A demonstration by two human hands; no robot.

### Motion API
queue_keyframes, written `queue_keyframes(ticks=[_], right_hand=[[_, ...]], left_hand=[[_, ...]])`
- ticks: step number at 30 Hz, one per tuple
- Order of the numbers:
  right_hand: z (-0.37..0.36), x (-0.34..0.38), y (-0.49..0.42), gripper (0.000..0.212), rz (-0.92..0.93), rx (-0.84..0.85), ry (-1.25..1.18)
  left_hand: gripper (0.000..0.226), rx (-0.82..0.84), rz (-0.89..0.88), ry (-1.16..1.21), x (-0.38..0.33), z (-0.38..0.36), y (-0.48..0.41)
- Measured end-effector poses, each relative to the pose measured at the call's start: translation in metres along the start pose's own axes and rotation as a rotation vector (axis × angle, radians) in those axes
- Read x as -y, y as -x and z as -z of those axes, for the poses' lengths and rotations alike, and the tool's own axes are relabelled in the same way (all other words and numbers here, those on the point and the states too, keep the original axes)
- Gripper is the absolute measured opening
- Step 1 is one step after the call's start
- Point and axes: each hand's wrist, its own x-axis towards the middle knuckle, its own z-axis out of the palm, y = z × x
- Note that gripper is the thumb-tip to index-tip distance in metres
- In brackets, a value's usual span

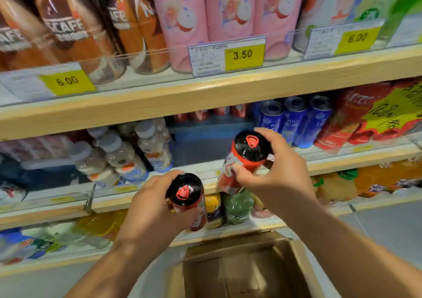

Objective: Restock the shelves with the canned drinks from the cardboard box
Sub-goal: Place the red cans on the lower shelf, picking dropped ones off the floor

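We held the first red can (186, 192) upright in our left hand (146, 208), fingers wrapped round its body. Our right hand (280, 172) gripped the second red can (247, 151), tilted, at the front of the middle shelf (342, 160), between the bottles (118, 156) and blue cans (294, 122). The cardboard box (299, 261) sat open below.

Above cardboard box (237, 272): left can (187, 197), right can (243, 160); shelf (342, 162) behind.

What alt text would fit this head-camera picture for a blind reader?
The left hand grips a red can and the right hand a second red can, in front of the drinks shelf; a cardboard box stands open below.
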Motion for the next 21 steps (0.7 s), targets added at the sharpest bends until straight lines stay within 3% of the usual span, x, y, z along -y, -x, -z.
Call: queue_keyframes(ticks=[4,8,12,21], right_hand=[[-0.042,0.02,-0.044,0.027,0.035,0.051,0.083],[-0.088,0.015,-0.089,0.018,0.034,0.084,0.197],[-0.126,0.012,-0.121,0.047,0.12,0.087,0.324],[-0.163,0.001,-0.16,0.056,0.179,0.017,0.374]], left_hand=[[0.037,-0.017,-0.011,0.013,0.019,0.012,-0.002],[0.041,-0.051,-0.004,-0.05,0.037,0.01,-0.008],[0.045,-0.029,0.047,-0.014,0.051,0.008,-0.017],[0.041,-0.045,0.06,0.122,0.068,0.003,-0.032]])
